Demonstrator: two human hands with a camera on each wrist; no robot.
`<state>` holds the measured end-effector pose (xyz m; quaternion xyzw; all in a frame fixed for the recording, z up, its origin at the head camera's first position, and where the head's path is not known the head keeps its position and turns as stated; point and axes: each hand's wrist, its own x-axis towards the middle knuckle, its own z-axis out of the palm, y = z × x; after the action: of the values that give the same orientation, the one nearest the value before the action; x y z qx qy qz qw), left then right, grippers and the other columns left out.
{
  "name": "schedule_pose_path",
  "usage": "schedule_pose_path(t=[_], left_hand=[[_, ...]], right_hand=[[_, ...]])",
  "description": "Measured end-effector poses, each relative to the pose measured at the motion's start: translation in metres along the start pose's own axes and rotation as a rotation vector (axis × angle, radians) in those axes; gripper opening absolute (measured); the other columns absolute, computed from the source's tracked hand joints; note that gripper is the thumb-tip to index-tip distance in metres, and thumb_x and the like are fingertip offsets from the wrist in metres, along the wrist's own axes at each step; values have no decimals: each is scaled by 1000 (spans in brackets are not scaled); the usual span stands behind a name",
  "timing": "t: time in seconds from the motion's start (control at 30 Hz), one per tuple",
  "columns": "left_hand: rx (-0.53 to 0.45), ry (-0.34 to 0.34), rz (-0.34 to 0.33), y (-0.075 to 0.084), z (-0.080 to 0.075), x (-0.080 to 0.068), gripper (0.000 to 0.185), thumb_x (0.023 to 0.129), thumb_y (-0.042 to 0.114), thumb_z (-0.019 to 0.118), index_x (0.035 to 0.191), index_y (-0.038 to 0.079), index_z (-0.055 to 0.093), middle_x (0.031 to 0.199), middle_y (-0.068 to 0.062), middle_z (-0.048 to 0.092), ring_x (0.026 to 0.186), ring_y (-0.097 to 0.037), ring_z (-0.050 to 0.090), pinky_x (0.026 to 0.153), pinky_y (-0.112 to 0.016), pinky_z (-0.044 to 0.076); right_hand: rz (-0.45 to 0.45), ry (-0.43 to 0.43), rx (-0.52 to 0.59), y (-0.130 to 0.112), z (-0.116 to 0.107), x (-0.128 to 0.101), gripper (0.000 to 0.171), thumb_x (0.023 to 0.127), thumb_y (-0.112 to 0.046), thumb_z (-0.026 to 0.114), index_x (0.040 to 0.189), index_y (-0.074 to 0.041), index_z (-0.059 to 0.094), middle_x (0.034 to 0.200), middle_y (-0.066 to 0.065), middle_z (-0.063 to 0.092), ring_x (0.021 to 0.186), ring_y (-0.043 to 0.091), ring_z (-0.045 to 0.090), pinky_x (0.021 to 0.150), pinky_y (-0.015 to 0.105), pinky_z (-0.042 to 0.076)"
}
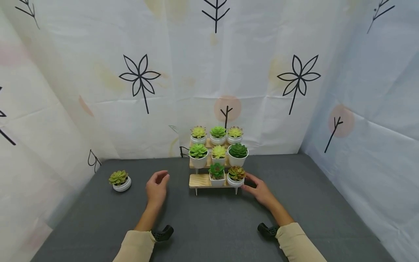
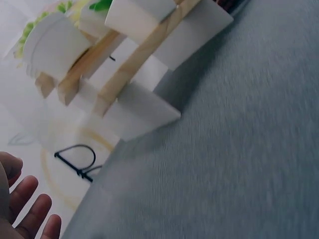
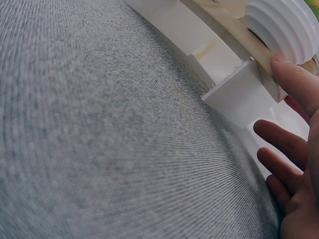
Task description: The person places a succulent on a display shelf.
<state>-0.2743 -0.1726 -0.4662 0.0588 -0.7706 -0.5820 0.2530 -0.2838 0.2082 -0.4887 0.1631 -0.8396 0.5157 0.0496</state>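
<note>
The brownish succulent pot stood at the right end of the lowest tier of the wooden stand, at about twelve o'clock on the grey desk. It looked light, rigid and smooth, its ribbed white cup probably a little slippery and easy to tip; gripping around the cup below the leaves seemed best. The right hand lay at four o'clock of that pot, fingers spread loosely, one fingertip touching the tier's edge beside the cup, holding nothing. The left hand hovered empty at eight o'clock of the stand, fingers relaxed and slightly curled. A lone succulent pot sat at the desk's ten o'clock.
</note>
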Motion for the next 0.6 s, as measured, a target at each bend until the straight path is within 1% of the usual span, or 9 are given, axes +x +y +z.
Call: schedule_pose_path(t=[0.13, 0.27, 0.43, 0.6], left_hand=[[39, -3, -32, -7, -13, 1, 21, 96, 14, 63, 113, 2, 68, 107, -13, 66, 92, -15, 55, 71, -20, 40], [73, -8, -50, -14, -26, 1, 24, 97, 16, 62, 115, 2, 67, 109, -13, 66, 90, -9, 53, 72, -18, 39], [140, 18, -41, -23, -43, 3, 21, 96, 14, 63, 113, 2, 68, 107, -13, 67, 85, -4, 53, 71, -17, 39], [221, 60, -31, -32, -60, 6, 19, 95, 14, 64, 110, 4, 69, 105, -13, 68, 82, -3, 53, 69, -16, 38]], right_hand=[[3, 5, 3, -1, 0, -1, 58, 90, -16, 70, 141, 0, 48, 132, 23, 55, 127, 41, 45, 102, 59, 32], [-11, 3, -3, -1, 0, -1, 57, 90, -17, 69, 141, 0, 49, 132, 23, 56, 127, 41, 46, 102, 59, 32], [-26, -5, 7, 0, 0, -1, 56, 91, -16, 69, 140, 1, 49, 131, 24, 56, 126, 41, 46, 100, 60, 33], [-20, -11, 14, 1, 0, -1, 57, 91, -16, 69, 141, 1, 48, 133, 23, 55, 127, 42, 45, 101, 60, 33]])
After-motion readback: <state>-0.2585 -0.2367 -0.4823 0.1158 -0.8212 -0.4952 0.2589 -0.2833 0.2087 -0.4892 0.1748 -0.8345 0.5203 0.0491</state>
